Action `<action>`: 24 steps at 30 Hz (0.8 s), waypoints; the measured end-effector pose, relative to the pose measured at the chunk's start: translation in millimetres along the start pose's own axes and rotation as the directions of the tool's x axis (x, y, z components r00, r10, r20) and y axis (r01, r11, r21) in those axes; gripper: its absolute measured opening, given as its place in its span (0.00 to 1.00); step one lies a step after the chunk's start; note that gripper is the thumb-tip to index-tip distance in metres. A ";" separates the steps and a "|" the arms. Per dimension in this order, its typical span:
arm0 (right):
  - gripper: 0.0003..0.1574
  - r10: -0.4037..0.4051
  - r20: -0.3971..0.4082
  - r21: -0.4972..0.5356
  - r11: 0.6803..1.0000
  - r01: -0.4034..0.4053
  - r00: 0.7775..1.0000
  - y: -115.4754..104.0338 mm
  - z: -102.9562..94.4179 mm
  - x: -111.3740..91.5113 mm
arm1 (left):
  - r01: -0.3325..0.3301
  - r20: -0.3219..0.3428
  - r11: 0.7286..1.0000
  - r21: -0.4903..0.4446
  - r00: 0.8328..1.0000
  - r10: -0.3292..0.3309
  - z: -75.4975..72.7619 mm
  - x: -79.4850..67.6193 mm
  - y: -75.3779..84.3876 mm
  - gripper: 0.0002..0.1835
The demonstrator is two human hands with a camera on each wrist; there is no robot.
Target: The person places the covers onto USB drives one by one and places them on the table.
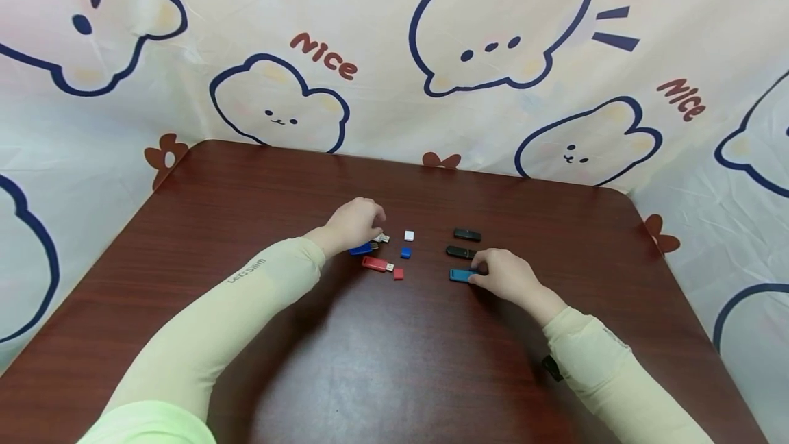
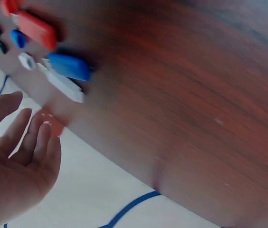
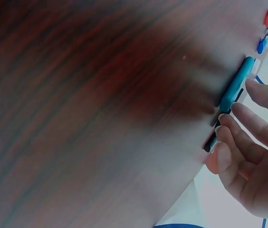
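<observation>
My left hand (image 1: 354, 225) hovers over the left group of USB sticks, fingers loosely bent and nothing between them. Closest to it are a white USB stick (image 2: 63, 85) and a blue USB stick (image 2: 70, 66), lying side by side with their plugs bare. A red USB stick (image 1: 377, 264) lies nearer the front, its metal plug showing. My right hand (image 1: 508, 276) is at the right end of a teal USB stick (image 1: 461, 275), thumb and fingers spread apart around that end. Just behind it lie two black USB sticks, the farther one (image 1: 467, 234) and the nearer one (image 1: 460, 251).
Between the two groups lie three small caps: white (image 1: 409, 236), blue (image 1: 405, 253) and red (image 1: 398, 274). The dark wooden table (image 1: 382, 362) has rounded back corners. A white cloth wall (image 1: 382, 108) with cartoon drawings stands right behind it.
</observation>
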State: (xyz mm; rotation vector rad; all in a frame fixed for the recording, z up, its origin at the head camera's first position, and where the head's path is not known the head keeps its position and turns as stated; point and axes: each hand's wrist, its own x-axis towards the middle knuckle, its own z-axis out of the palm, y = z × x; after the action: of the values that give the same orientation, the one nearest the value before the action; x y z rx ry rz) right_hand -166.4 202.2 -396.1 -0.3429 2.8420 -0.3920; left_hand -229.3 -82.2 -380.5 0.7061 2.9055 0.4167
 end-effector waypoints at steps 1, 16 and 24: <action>0.15 0.001 -0.006 0.005 1.000 -0.001 1.000 0.1 -0.6 -1.0 | 0.002 0.019 1.000 0.017 1.000 -0.003 0.8 0.0 -2.4 0.14; 0.14 -0.017 -0.031 0.014 1.000 0.017 0.999 -8.4 -6.6 -5.6 | -0.006 0.066 0.978 0.206 0.998 -0.008 11.1 2.1 -11.3 0.09; 0.14 -0.024 -0.041 0.021 0.999 0.025 0.999 -9.3 -7.1 -4.9 | -0.059 0.070 0.950 0.305 0.997 0.039 14.2 2.2 -13.1 0.08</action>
State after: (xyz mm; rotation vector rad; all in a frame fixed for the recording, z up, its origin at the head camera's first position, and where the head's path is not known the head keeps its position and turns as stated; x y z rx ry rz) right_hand -162.0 196.4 -385.7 -0.3701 2.8736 -0.4394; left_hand -234.3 -89.1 -398.0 0.8157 2.9268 -0.0585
